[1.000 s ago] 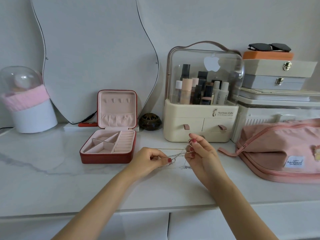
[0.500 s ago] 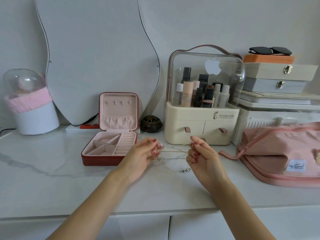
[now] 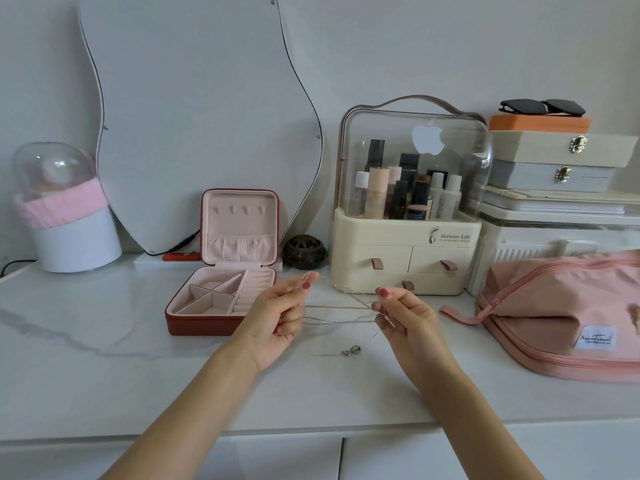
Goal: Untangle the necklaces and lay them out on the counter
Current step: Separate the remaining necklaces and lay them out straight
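Necklaces (image 3: 341, 311) hang stretched between your two hands above the white marble table (image 3: 104, 358), well forward of the clutter along the wall. Going from the biggest things down: a wavy-edged mirror (image 3: 194, 116) leans on the wall at the back left. To its right stands a cream cosmetics organiser (image 3: 408, 258) with a clear domed lid, bottles inside and small drawers below. At the far right a pink zip bag (image 3: 561, 317) lies on the table in front of stacked boxes (image 3: 557, 157), and sunglasses (image 3: 542, 107) sit on top of the stack. At the far left is a white pot with a pink band and a clear dome (image 3: 65, 216). A red jewellery case (image 3: 225, 271) stands open just left of your hands, its pink compartments showing. A small dark round pot (image 3: 304, 252) sits between the case and the organiser.

Your left hand (image 3: 277, 317) is raised, thumb and forefinger pinching the chains at one end. Your right hand (image 3: 408, 317) pinches them at the other end, so each grip is clamped on the necklaces. Several thin strands run nearly level between the hands and cross near the right one; which strand belongs to which necklace you cannot tell. A small pendant (image 3: 351, 350) hangs low, close to the table surface below the span; whether it touches is unclear.
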